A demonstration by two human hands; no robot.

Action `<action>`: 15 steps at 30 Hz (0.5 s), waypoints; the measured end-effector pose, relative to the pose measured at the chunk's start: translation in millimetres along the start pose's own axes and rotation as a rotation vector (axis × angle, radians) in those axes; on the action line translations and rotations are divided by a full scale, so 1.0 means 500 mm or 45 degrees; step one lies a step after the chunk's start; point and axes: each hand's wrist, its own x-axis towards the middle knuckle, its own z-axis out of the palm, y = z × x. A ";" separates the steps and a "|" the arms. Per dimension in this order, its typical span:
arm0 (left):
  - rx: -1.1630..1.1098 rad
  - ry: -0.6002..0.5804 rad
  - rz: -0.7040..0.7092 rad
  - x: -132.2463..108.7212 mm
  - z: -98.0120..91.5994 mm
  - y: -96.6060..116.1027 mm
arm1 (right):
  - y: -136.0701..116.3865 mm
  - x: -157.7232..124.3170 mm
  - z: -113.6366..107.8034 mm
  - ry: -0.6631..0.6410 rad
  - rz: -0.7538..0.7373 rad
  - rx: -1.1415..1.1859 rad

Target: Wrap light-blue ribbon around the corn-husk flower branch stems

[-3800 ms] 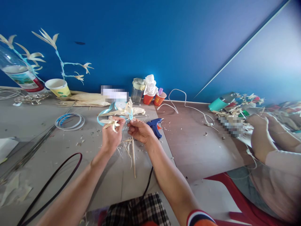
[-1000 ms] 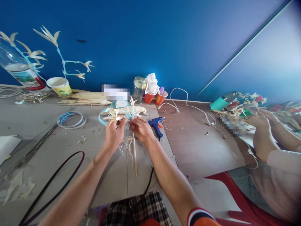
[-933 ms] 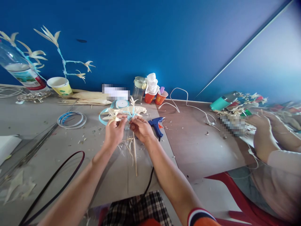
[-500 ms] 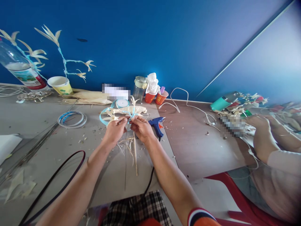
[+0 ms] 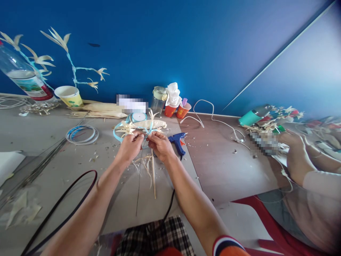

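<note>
Between my hands is a handmade flower stem (image 5: 151, 125) wrapped in light blue tape, with pale husk petals at its top and a thin wire hanging below. My right hand (image 5: 159, 145) pinches the stem at the taped part. Close beside it, my left hand (image 5: 132, 145) has its fingers pressed together on the same stem; the fingertips partly hide the grip. A roll of light blue tape (image 5: 139, 117) lies just beyond, its ribbon looping left. A blue glue gun (image 5: 178, 142) rests to the right of my right hand.
Left stand a yellow paper cup (image 5: 69, 97) with a finished flower branch and a leaning plastic bottle (image 5: 29, 83). A glass jar (image 5: 157, 101) and red cups (image 5: 170, 110) stand at the wall. Coiled tape (image 5: 82, 135) lies left. A co-worker's hands (image 5: 293, 145) are at far right.
The lower end of the thin wire has swung slightly left. My hands stay close together on the stem, nearly in place. The co-worker's hands have shifted a little.
</note>
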 end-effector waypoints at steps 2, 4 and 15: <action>0.065 0.005 0.027 0.001 -0.003 -0.003 | 0.002 0.001 0.000 0.004 -0.002 -0.020; 0.102 0.021 0.045 0.002 -0.004 -0.005 | 0.003 0.002 0.000 0.008 -0.005 -0.047; 0.102 0.087 0.057 -0.002 0.002 0.004 | 0.006 0.002 0.002 -0.001 0.031 -0.057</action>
